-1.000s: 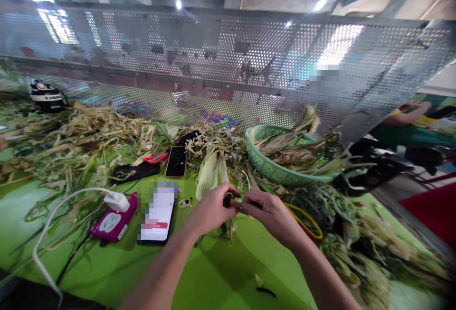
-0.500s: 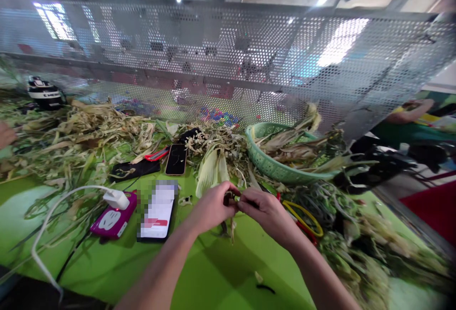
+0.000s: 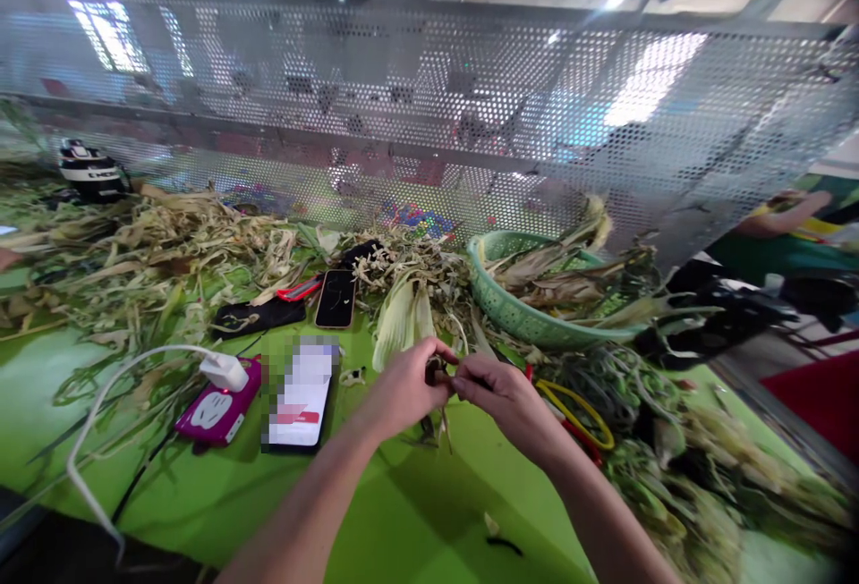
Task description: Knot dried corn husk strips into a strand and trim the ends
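Note:
Over the green table (image 3: pixel 403 521), my left hand (image 3: pixel 403 387) and my right hand (image 3: pixel 503 396) meet. Both pinch a small dark, dried plant piece (image 3: pixel 436 376) between their fingertips. Thin husk strands hang from it down toward the table. A pale corn husk (image 3: pixel 403 320) lies just beyond my hands. Both hands are closed on the piece.
Dried husks (image 3: pixel 154 244) pile at the left and back. A green basket (image 3: pixel 530 316) of husks stands at the right, yellow and red rings (image 3: pixel 577 414) beside it. Phones (image 3: pixel 301 392) (image 3: pixel 336 298), a pink power strip (image 3: pixel 215 410) with white charger and cable lie left. A perforated metal screen (image 3: pixel 429 110) stands behind. Another person's arm (image 3: pixel 778 213) shows far right.
My hands stay pinched together on the plant piece, shifting only slightly; the fingers work at it. The camera view has drifted a little.

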`<state>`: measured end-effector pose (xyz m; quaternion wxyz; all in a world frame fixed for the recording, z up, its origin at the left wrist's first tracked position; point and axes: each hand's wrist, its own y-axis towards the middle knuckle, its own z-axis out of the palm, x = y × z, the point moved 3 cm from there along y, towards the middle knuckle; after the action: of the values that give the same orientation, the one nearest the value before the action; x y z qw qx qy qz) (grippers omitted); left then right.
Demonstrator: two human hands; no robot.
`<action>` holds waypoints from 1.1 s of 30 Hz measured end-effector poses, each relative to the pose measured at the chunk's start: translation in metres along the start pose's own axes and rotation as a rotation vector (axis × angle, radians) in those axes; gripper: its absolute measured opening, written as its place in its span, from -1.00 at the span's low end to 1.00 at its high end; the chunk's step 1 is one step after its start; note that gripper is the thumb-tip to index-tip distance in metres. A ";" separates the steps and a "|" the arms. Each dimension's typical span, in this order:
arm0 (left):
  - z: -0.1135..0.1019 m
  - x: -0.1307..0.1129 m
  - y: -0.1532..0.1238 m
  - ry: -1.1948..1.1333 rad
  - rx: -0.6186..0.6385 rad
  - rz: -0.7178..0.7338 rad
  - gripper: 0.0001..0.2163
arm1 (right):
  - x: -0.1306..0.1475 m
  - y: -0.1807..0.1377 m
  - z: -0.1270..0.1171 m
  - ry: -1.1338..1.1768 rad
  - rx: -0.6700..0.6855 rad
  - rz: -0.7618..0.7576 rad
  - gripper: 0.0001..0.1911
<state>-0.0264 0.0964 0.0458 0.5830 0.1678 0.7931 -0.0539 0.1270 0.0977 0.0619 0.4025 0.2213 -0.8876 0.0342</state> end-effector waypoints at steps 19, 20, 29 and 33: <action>-0.002 -0.002 -0.001 0.064 -0.026 0.034 -0.70 | -0.003 0.002 0.003 0.015 0.006 0.009 -0.72; -0.002 -0.002 -0.001 0.083 -0.027 0.037 -0.70 | -0.003 0.001 0.003 -0.015 -0.003 -0.003 -0.72; -0.005 0.007 0.002 0.020 -0.072 -0.028 -0.70 | 0.005 -0.001 -0.003 0.013 -0.121 0.018 -0.91; -0.002 0.006 0.002 -0.018 -0.059 -0.012 -0.69 | 0.003 -0.002 0.001 0.031 -0.159 -0.011 -0.95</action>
<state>-0.0291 0.1001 0.0406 0.5945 0.1455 0.7900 -0.0355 0.1255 0.0949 0.0637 0.4327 0.1928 -0.8800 -0.0349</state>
